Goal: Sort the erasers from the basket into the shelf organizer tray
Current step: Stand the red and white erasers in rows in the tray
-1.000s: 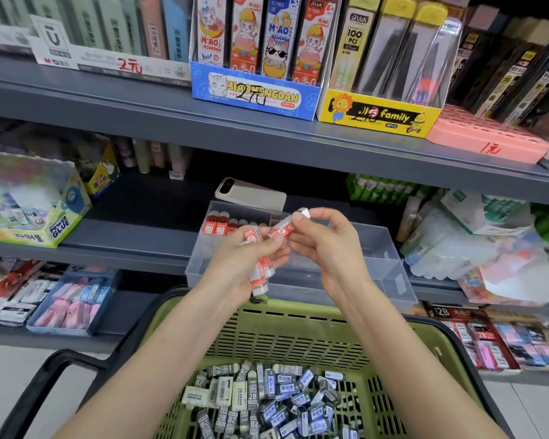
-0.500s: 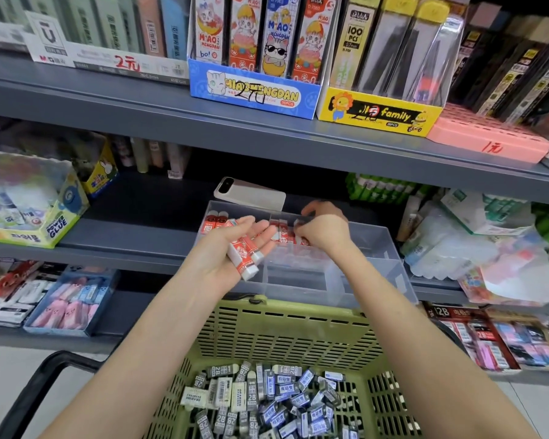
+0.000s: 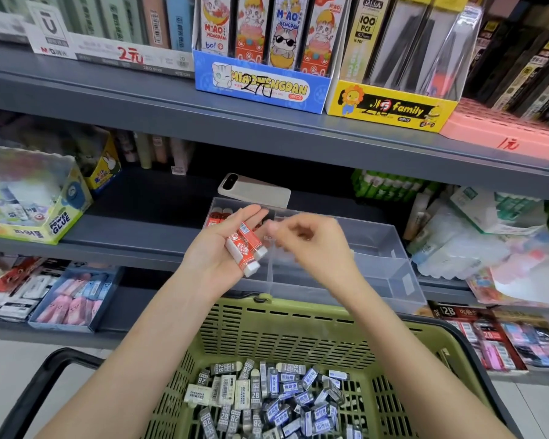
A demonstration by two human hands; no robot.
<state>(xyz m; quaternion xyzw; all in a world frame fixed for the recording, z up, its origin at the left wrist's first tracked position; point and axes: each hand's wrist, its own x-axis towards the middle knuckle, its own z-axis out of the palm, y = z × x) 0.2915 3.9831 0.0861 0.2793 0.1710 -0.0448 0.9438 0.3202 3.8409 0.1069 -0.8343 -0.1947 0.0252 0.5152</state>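
left hand (image 3: 225, 248) is lying palm up, fingers near straight and not curling. it's carrying a few red-and-white sleeved erasers (image 3: 246, 248) stacked across palm and fingers. right hand (image 3: 311, 245) is hovering just beside them, fingers loosely bent, thumb and forefinger close together. motion blur is smearing it, so can't tell whether it's pinching anything.

both hands are hanging over the clear organizer tray (image 3: 396, 258), which is sitting on the middle grey shelf (image 3: 133, 242). a row of red erasers (image 3: 217, 217) is standing in the tray's back-left compartment, partly hidden by the left fingers. a phone (image 3: 254, 193) is lying camera side up, touching or just behind the tray's back rim.

green plastic basket (image 3: 298, 327) is sitting below and in front of the tray, its black handle (image 3: 45, 375) sticking out to the left. a loose pile of grey and blue sleeved erasers (image 3: 267, 397), several marked 2b, is lying on its floor.

power glue box (image 3: 29, 201) is sitting at the left end of the middle shelf. on the shelf above, a blue miaomengdan box (image 3: 260, 87), a yellow family box (image 3: 390, 106) and a pink box (image 3: 501, 137) are standing side by side.
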